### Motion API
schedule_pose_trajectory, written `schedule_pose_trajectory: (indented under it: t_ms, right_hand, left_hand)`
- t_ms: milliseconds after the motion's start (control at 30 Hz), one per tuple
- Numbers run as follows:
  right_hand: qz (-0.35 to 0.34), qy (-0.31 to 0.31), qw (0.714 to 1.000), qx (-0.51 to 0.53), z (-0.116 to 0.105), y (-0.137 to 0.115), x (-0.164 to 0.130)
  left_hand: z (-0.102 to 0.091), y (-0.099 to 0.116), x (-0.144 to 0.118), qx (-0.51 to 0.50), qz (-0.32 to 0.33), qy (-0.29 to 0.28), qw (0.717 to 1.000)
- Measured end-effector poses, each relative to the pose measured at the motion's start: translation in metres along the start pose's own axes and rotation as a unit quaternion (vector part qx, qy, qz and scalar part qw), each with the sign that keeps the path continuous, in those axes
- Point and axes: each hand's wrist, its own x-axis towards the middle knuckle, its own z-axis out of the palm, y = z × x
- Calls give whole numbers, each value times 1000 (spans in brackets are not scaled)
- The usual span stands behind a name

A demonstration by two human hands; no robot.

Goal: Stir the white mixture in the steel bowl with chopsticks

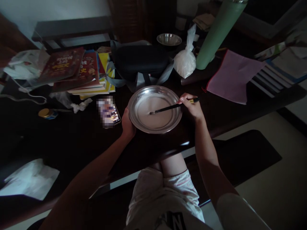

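Seen from the head camera, a steel plate [155, 109] holding a thin pale liquid is steadied at its near-left rim by the left hand [127, 124], fingers curled around the edge, at the front of a dark table [72, 140]. A black chopstick [173, 107] is gripped in the closed fingers of the right hand [192, 107], its tip resting in the liquid near the plate's centre. A phone [112, 113] lies just left of the plate, with stacked books [81, 72], a black case [140, 60], a tied white bag [185, 60] and a green bottle [219, 32] behind.
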Motion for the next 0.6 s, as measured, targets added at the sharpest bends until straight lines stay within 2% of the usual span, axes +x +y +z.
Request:
schedule_pose_trajectory:
  t_ms: [133, 300, 467, 600]
  right_hand:
    - [3, 59, 998, 8, -1, 0, 0]
    - [0, 10, 1000, -5, 1, -2, 0]
    - [-1, 63, 998, 12, 0, 0, -1]
    - [-4, 10, 1000, 5, -1, 2, 0]
  left_hand:
    - [-1, -4, 0, -7, 16, 0, 1000]
    - [-2, -6, 1, -18, 13, -3, 1000]
    - [-2, -3, 1, -7, 5, 3, 1000]
    - [-2, -2, 1, 7, 11, -7, 1000]
